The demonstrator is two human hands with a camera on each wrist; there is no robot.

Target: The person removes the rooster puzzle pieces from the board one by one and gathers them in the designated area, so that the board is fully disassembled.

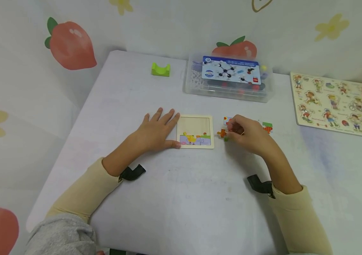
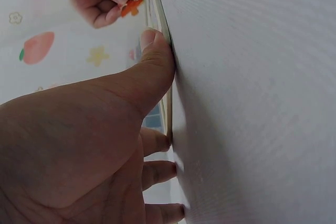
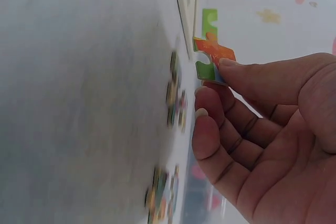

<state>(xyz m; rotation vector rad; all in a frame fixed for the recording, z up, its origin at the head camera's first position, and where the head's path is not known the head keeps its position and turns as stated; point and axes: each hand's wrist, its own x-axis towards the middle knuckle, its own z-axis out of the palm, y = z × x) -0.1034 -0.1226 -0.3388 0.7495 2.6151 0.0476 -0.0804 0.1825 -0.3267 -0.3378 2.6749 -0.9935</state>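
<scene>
A small square wooden puzzle tray (image 1: 196,124) lies mid-table, with joined pieces showing a yellow chick along its near side. My left hand (image 1: 155,134) rests at the tray's left edge, fingers spread. In the left wrist view the left thumb (image 2: 152,56) lies along the tray's rim. To the right of the tray, my right hand (image 1: 248,136) pinches an orange and green jigsaw piece (image 3: 215,56) between thumb and fingers. Loose jigsaw pieces (image 1: 267,127) lie on the table around that hand, partly hidden beneath it in the head view.
Behind the tray stands a clear plastic box (image 1: 228,92) with a blue molecule-picture card on top. A bright green curved block (image 1: 160,71) is at the back left. At the right lies a wooden board (image 1: 319,115) with pictures of figures. A printed cloth hangs behind the table.
</scene>
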